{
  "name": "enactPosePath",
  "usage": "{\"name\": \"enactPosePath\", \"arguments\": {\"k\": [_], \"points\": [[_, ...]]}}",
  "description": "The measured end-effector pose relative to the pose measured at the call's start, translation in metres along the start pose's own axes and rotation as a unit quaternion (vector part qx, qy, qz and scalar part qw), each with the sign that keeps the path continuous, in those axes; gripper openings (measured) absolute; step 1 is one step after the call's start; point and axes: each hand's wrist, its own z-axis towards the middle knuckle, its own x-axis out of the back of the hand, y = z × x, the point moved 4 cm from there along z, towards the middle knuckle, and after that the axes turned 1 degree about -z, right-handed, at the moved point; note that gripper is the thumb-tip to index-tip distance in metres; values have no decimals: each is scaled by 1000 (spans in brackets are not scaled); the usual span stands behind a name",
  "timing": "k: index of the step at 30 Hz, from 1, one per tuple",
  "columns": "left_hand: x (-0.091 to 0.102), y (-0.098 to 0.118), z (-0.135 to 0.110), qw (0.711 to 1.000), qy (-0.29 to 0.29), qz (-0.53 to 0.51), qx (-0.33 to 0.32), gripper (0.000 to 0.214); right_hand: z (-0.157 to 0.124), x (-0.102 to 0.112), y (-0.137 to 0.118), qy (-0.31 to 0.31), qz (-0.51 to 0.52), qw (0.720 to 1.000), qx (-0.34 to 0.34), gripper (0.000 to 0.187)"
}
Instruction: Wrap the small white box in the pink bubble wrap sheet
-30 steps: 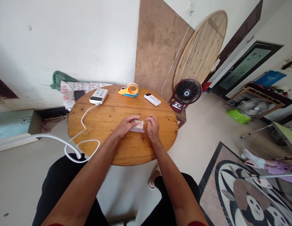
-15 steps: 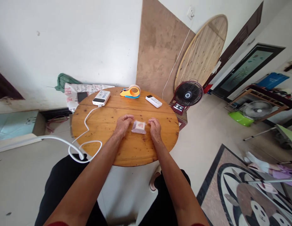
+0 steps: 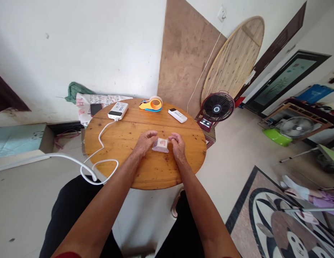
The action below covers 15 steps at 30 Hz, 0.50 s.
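A small pale block in clear, faintly purple plastic wrap, with a red print on top, makes up the wrapped packet [image 3: 161, 144] on the round wooden table [image 3: 153, 175]. My left hand [image 3: 146, 142] is at its left end, thumb and fingers drawn together on the wrap. At the opposite end, my right hand [image 3: 178, 146] has its fingers curled and its thumb and fingertips against the wrap. Exactly how the fingertips grip is too small to see. Both forearms reach in over the near table edge.
Along the table's far side are a white power bank [image 3: 118, 110] with a white cable [image 3: 100, 138], an orange tape dispenser [image 3: 151, 104] and a second white device [image 3: 177, 115]. A dark red fan [image 3: 216, 107] stands right of the table. A dark phone-like object [image 3: 96, 109] lies behind.
Both hands have closed in on the packet from either side, and their fingertips have come to its ends. The packet appears slightly turned. The whole view has shifted a little.
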Motion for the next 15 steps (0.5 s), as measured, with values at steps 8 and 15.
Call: {"name": "enactPosePath", "arguments": {"k": [8, 15], "points": [[-5, -4, 0, 998, -51, -21, 20, 47, -4, -3, -11, -38, 6, 999, 17, 29], [-7, -2, -2, 997, -66, -15, 26, 47, -4, -2, -10, -37, -9, 999, 25, 27]]}}
